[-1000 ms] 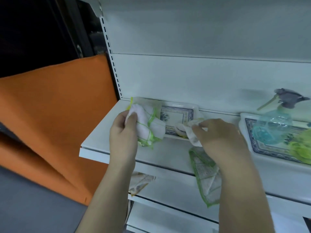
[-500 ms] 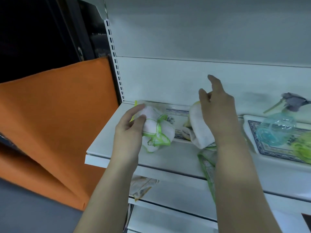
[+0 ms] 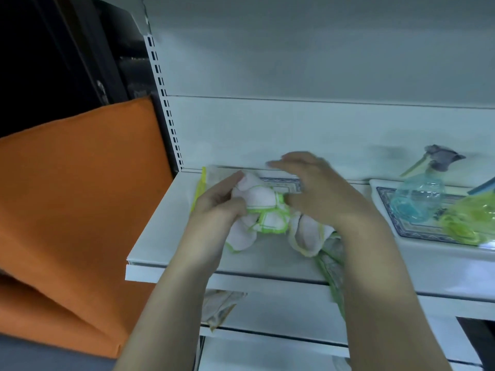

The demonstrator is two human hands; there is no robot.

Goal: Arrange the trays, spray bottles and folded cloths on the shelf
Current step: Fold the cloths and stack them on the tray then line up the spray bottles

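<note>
My left hand [image 3: 218,210] grips a white cloth with green edging [image 3: 263,210], bunched up over the white shelf [image 3: 171,236]. My right hand [image 3: 318,196] lies over the same cloth from the right, fingers spread flat, with a cream-edged cloth [image 3: 308,236] bulging under its wrist. Behind the hands stands a small blue-patterned tray [image 3: 281,183], mostly hidden. To the right a second patterned tray [image 3: 396,226] holds a clear blue spray bottle [image 3: 417,199] with a grey trigger and a green spray bottle [image 3: 471,218].
Another green-edged cloth [image 3: 334,277] hangs over the shelf's front edge. A crumpled cloth [image 3: 219,306] lies on the lower shelf. An orange panel [image 3: 75,196] stands to the left of the slotted shelf upright [image 3: 166,108].
My right hand came down from its raised position and moved left onto the cloth in my left hand. The two hands are now together over the bunched cloths.
</note>
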